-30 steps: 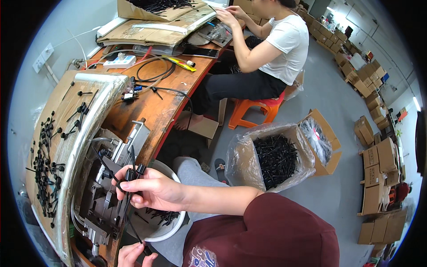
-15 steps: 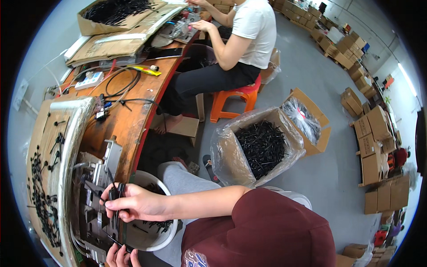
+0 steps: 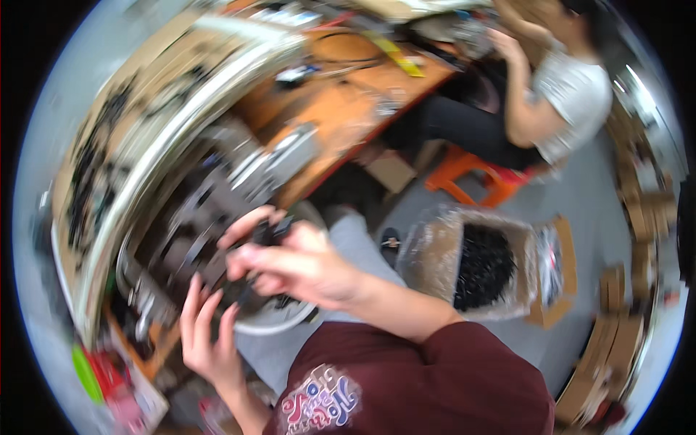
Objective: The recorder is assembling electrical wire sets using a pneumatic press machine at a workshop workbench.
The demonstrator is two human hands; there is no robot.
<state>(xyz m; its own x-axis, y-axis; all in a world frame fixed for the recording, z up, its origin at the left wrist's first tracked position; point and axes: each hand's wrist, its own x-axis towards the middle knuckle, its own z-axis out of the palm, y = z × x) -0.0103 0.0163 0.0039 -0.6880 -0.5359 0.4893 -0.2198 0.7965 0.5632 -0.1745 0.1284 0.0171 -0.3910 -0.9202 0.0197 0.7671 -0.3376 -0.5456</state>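
Your right hand (image 3: 286, 261) curled around small black parts (image 3: 270, 233), grip blurred, your left hand (image 3: 206, 337) fingers spread open, touching the white bowl (image 3: 279, 322) rim below.

The person wears a maroon short-sleeved T-shirt (image 3: 435, 384) with a colourful printed patch on the chest and grey trousers (image 3: 355, 239); both forearms and hands are bare, without gloves.
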